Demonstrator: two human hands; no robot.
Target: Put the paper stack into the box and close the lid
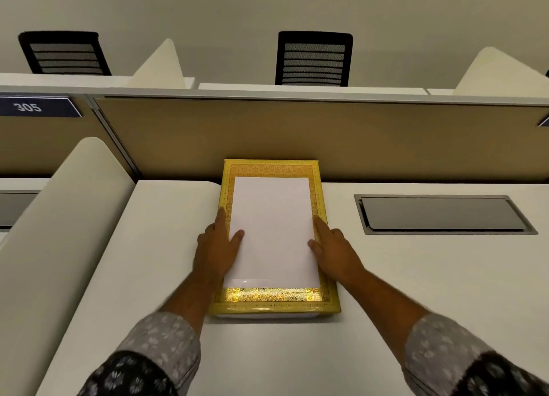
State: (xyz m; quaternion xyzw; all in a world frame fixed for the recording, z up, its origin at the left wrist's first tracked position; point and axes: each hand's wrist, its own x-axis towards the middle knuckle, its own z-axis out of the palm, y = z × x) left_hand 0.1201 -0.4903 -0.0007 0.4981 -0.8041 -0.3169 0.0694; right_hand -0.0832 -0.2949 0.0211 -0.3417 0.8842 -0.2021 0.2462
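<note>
Head view, looking down on a white tabletop (pixel 416 291) in a partitioned workstation. A yellow box (pixel 274 305) with an ornate gold border is shown lying flat near the far edge of the tabletop, its far end close against the tan partition panel (pixel 356 140). A white paper stack (pixel 271 232) is seen lying on top of the patterned face of the box, with the gold border exposed on all four sides; whether that face is the closed lid or the floor of an open tray cannot be told with certainty. A thin white layer is visible beneath the near edge of the box.

The stack is flanked by both hands. The left hand (pixel 215 247) is laid flat and spread at the left edge of the sheets, its thumb resting on the paper and a finger extended along the border. The right hand (pixel 334 250) is placed likewise at the right edge, thumb on the paper, forefinger pointing forward. Nothing is gripped by either hand; the sheets are merely steadied or squared.

The step in hand is judged to be the alignment of the stack over the box. If the lid is still shut, the stack must next be lifted aside, the lid raised, and the sheets lowered inside without fanning.

A recessed grey cable hatch (pixel 442 214) is set into the tabletop, well apart to the right.
</note>
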